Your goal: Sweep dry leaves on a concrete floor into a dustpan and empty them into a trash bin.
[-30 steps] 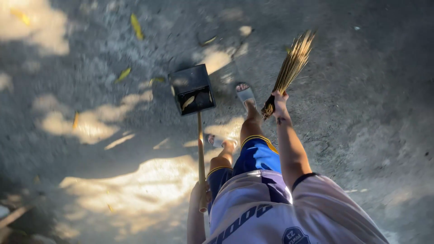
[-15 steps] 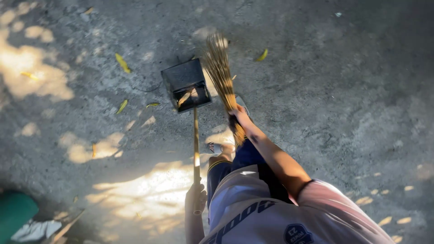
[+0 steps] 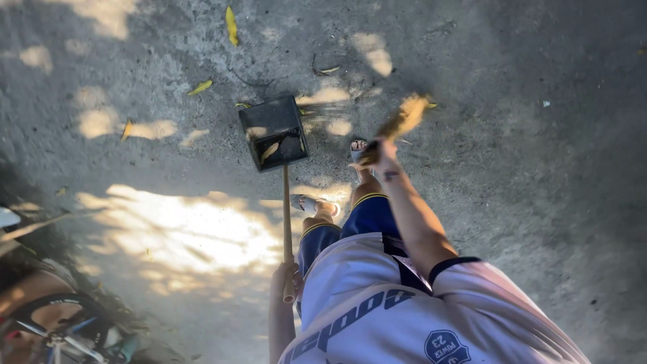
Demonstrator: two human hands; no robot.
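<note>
- I am standing on rough grey concrete ground (image 3: pixel 512 202) outdoors, dappled with patches of sunlight and shade
- My left hand (image 3: pixel 286 280) is clenching the top end of a long wooden handle (image 3: pixel 286 216) that is running down to a black dustpan (image 3: pixel 273 131), which is sitting on the ground just ahead of my feet
- One yellow leaf (image 3: pixel 269 151) is already lying inside the dustpan, so I judge the gathering to be partly done
- My right hand (image 3: pixel 384 152) is gripping the bound end of a stick broom (image 3: pixel 397 125); the bristles are blurring out to the right of the pan, apart from it, near my sandalled foot (image 3: pixel 359 149)
- More yellow leaves (image 3: pixel 231 25) are lying scattered on the concrete beyond and left of the dustpan, well apart from the broom
- I judge that I am in the sweeping step, working loose leaves toward the pan's mouth
- The next move is calling for the bristles to be set behind a loose leaf and drawn toward the open side, while my left hand is keeping the pan's edge flat on the ground
- A bicycle wheel (image 3: pixel 47 323) is showing at the lower left corner, well away from my work
</note>
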